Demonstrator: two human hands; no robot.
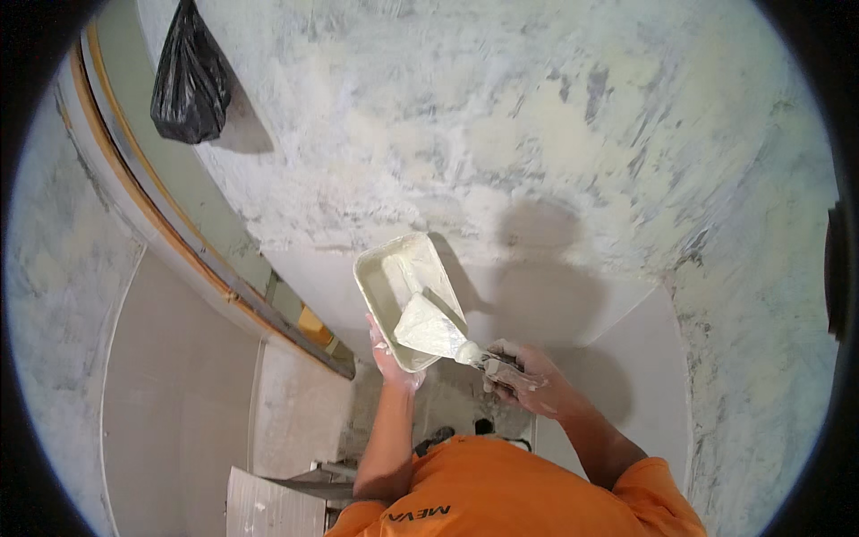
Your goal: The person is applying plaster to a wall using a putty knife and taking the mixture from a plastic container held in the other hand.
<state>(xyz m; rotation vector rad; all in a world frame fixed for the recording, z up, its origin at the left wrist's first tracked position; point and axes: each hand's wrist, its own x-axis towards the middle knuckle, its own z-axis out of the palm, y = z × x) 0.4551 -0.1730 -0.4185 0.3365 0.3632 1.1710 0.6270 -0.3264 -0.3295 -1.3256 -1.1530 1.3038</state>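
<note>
"Two hands, both busy. What has each got?"

"The left hand (392,365) is wrapped around the near left end of a pale rectangular mud pan (380,285), fingers up along its side. The right hand (530,380) is closed around the handle of a putty knife (431,328)."

"And the knife sits where?"

"Across the pan's near half, its handle crossing the right rim. The blade points left and is thickly coated with off-white compound."

"What's that pale strip (407,273) beyond the blade?"

"Hard to say. It could be a ridge of compound or the coated handle of a second tool."

"How would you do this part well?"

"I'd hold the pan steady and fairly level, the weight on the left palm. Then I'd draw the blade flat over a rim, so the load gathers near its edge and the back comes off clean. Little strokes, wrist loose."

"Any trouble to watch for?"

"The right fingers look smeared, so the handle may turn in the grip. I'd wipe it. I'd also do the scraping over the pan, so drips land inside."

"What's around?"

"A patchily coated wall (537,116) on the far side, and a black plastic bag (190,89) hanging at the far left."
</note>
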